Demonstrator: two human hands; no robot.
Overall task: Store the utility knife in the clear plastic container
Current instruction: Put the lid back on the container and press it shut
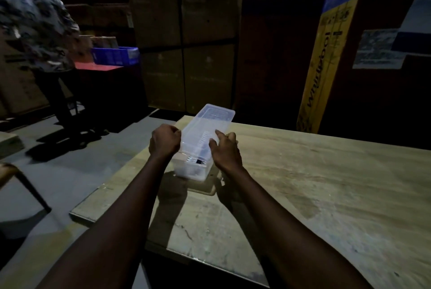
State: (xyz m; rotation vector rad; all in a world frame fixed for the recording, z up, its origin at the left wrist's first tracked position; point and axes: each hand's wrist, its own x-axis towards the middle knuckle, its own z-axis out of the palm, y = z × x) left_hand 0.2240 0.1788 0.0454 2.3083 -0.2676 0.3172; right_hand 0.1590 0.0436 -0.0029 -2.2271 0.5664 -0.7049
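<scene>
Dim storeroom. A long clear plastic container (191, 164) with a translucent lid (211, 123) sits on the pale wooden table (326, 183), close to the table's left edge, its long axis running from about 7 o'clock to 1 o'clock.

Left hand (165, 141) is at the container's 9 o'clock side, fingers curled into a loose fist against the lid's edge; I cannot tell whether they actually pinch the rim. Right hand (225, 151) is at the 3 o'clock side, fingers spread and laid on the lid's right edge, pressing or gripping it.

The lid looks shifted toward 1 o'clock, leaving the near end of the box uncovered. Dark and light shapes show through the near wall; one may be the utility knife, but the frame is too dim and blurred to confirm. Judgement: the knife is probably inside already and the step in hand is seating the lid.

Risks:
- The lid seats askew if the two hands press unevenly, leaving one long edge unlatched.
- The box stands near the table's left edge; a sideways push from the right hand could slide it toward 9 o'clock and off.
- If the contents stand proud of the rim, the lid will not close and forcing it may crack the thin plastic.
- Poor light makes alignment hard to check.
</scene>
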